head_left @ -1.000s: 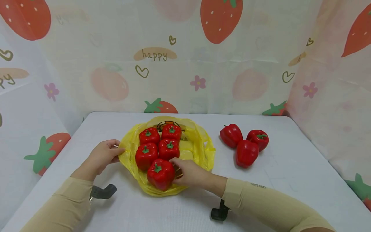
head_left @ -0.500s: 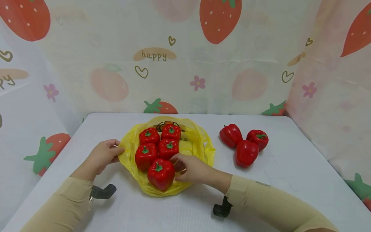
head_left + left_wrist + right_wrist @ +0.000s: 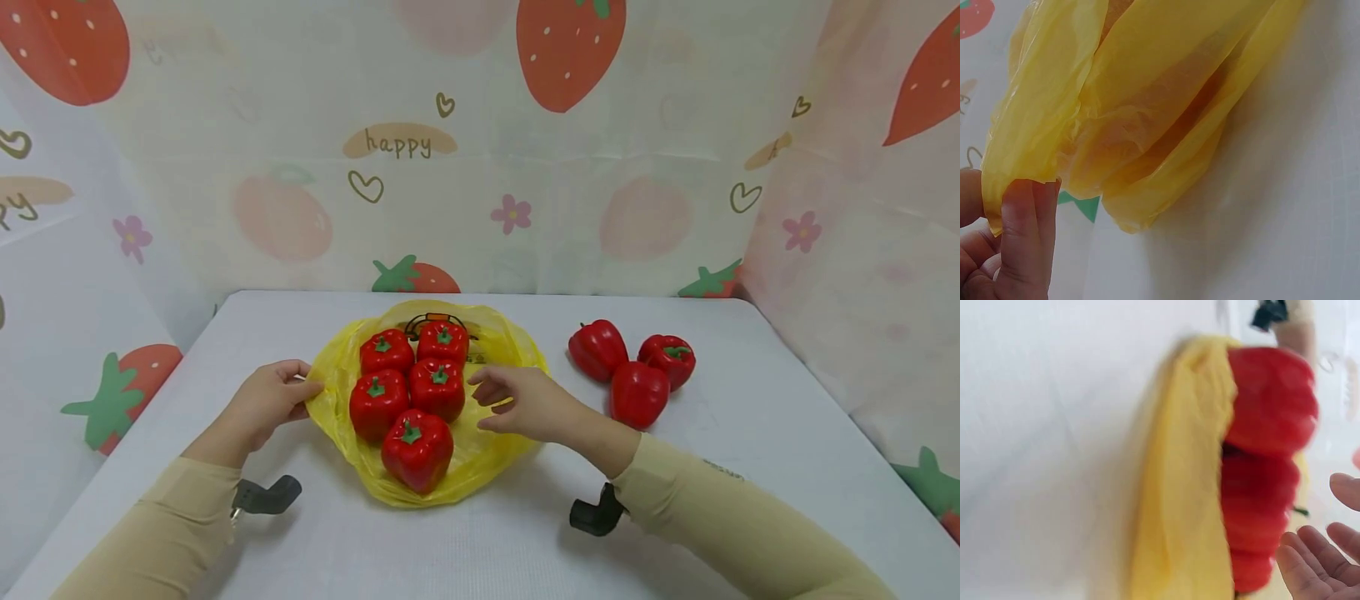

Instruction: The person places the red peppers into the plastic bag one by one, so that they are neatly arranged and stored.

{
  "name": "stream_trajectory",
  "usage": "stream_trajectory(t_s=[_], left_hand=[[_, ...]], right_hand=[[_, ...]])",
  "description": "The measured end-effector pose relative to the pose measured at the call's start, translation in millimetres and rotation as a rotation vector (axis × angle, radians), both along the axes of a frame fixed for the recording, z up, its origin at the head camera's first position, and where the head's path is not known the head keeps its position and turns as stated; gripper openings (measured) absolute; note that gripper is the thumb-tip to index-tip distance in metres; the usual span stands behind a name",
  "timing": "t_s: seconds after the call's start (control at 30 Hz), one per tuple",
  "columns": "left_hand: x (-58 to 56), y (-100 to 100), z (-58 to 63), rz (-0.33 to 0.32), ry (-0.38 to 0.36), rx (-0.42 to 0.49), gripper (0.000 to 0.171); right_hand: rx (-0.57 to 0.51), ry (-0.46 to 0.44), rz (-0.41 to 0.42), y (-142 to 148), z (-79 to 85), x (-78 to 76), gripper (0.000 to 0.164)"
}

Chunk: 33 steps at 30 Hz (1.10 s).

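Observation:
A yellow plastic bag (image 3: 487,471) lies spread wide on the table with several red bell peppers (image 3: 437,389) standing in it, green stems up. At the bag's left rim my left hand (image 3: 264,408) pinches the plastic between thumb and fingers; the left wrist view shows the film (image 3: 1047,94) folded into that pinch. My right hand (image 3: 528,404) hovers over the bag's right part, fingers loosely bent, holding nothing. In the right wrist view its fingers (image 3: 1316,559) are apart from the peppers (image 3: 1266,400). The nearest pepper (image 3: 417,451) sits at the bag's front.
Three more red bell peppers (image 3: 637,393) lie close together on the white table (image 3: 750,500), right of the bag. A strawberry-print curtain (image 3: 562,250) hangs behind the table and along both sides. Black wrist mounts (image 3: 597,510) stick out below the forearms.
My right hand has let go of the front pepper and moved up and to the right, away from it. The left hand keeps its place on the bag's rim.

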<state>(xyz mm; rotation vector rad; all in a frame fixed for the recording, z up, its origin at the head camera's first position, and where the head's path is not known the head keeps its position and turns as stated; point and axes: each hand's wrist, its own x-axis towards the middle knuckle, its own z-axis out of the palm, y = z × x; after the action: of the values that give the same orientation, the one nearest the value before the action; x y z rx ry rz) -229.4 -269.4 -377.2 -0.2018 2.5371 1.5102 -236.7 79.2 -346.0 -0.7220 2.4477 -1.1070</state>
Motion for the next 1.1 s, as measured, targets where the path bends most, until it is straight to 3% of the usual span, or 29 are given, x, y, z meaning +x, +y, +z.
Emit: stream_trajectory(t_s=[0.27,0.5,0.7,1.1], left_hand=[[0.5,0.3,0.6,-0.003,0.001,0.004,0.033],[-0.4,0.4,-0.3,-0.004,0.004,0.002,0.033],[-0.6,0.7,-0.2,0.000,0.004,0.000,0.032],[0.4,-0.2,0.4,-0.002,0.002,-0.003,0.032]], right_hand=[[0.016,0.048,-0.150,27.2,14.5,-15.7,0.036],[0.018,0.100,-0.190,54.0,20.1,-28.6,0.039],[0.035,0.134,-0.274,81.7,23.2,-40.3,0.039],[0.036,0.097,-0.409,145.4,23.2,-57.3,0.045]])
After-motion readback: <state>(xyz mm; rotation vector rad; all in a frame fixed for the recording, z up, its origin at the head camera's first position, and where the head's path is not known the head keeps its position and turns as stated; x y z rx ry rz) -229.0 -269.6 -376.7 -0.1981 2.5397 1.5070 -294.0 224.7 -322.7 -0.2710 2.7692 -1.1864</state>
